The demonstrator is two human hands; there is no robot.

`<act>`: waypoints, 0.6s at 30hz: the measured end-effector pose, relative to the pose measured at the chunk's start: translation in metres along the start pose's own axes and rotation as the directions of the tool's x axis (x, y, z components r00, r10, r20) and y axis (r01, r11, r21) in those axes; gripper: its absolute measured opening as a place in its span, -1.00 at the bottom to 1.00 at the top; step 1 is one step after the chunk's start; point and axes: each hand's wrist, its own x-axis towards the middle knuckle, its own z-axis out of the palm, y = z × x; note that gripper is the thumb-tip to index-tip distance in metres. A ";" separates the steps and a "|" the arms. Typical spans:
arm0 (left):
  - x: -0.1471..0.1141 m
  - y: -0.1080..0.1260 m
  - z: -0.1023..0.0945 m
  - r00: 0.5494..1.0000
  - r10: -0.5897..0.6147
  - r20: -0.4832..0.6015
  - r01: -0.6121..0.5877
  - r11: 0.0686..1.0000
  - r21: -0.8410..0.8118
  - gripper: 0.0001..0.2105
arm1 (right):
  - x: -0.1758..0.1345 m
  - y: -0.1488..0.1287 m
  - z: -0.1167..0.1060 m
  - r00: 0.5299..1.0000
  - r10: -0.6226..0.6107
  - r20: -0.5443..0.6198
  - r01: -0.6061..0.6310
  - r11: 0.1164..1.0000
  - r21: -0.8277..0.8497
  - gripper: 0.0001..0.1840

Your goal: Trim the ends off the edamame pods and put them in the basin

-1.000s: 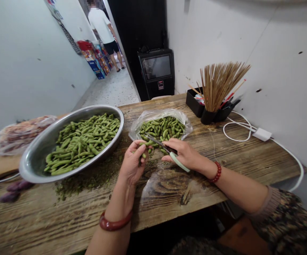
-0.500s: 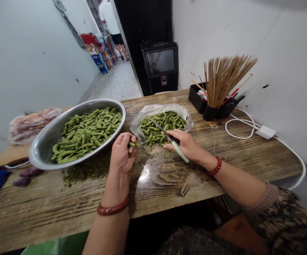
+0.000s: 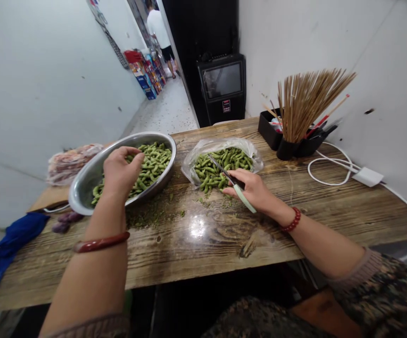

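My left hand (image 3: 120, 169) is over the large metal bowl (image 3: 80, 193), its thumb and fingers apart with no pod visible between them. Green soybean pods (image 3: 154, 162) fill much of that bowl. In my right hand (image 3: 250, 188) is a pair of scissors (image 3: 244, 199) with pale green handles, the blades pointing up and left. The blade tips lie over a clear plastic bag (image 3: 188, 170), open towards me, which holds more soybean pods (image 3: 206, 176). Some of its pods sit at the bag's mouth, close to my right fingers.
Trimmed green scraps (image 3: 147, 217) litter the wooden table (image 3: 196, 253) below the bowl. A black holder (image 3: 287, 149) with wooden skewers (image 3: 305, 105) stands at the right, near a white cable adapter (image 3: 368, 176). At the left are a bagged pinkish item (image 3: 71, 162) and a blue cloth (image 3: 22, 234).
My left hand has moved left and up from beside the bag to above the bowl, and the pod it held no longer shows. My right hand keeps the scissors in nearly the same place.
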 end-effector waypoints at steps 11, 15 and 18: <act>-0.051 0.025 0.020 0.906 0.385 0.174 -0.413 0.893 0.176 -0.86 | 0.003 0.000 -0.003 0.999 0.015 -0.036 -0.014 1.000 0.007 -0.59; -0.073 0.049 0.047 0.851 0.451 0.268 -0.470 0.883 0.006 -0.83 | 0.009 0.003 -0.011 0.988 0.058 -0.141 -0.055 0.998 0.020 -0.59; -0.078 0.061 0.071 0.821 0.482 0.307 -0.482 0.872 -0.080 -0.82 | 0.013 0.008 -0.015 0.970 0.123 -0.208 -0.109 0.991 0.080 -0.59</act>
